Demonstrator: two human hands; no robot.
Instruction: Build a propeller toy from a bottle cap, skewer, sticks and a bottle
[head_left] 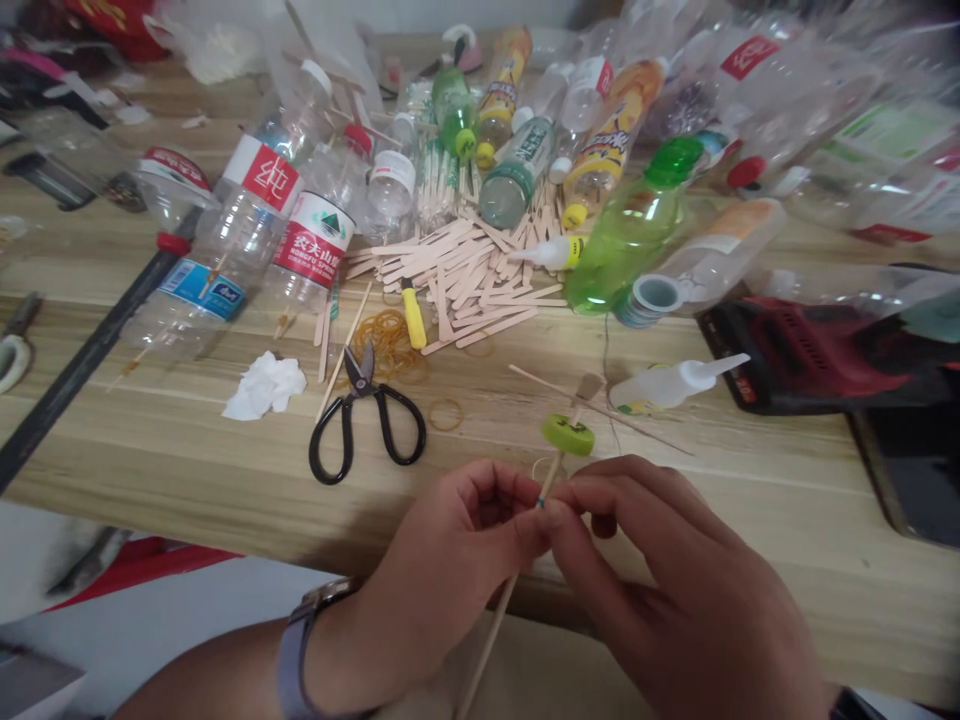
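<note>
Both my hands meet at the table's near edge on a thin wooden skewer [501, 612]. A green bottle cap [568, 435] is threaded on the stick just above my fingers, with a crossed stick and a flat wooden piece beyond it. My left hand [450, 570] pinches the skewer from the left. My right hand [667, 580] pinches it from the right, fingers curled, at a small blue spot on the stick. A pale loop, perhaps a rubber band, shows by my fingertips.
Black-handled scissors [367, 410] lie left of my hands, near loose rubber bands [386, 340] and a crumpled tissue [264, 385]. A white glue bottle [675, 383] lies to the right. Behind are popsicle sticks [465, 275], several empty plastic bottles and a red-black tool [810, 355].
</note>
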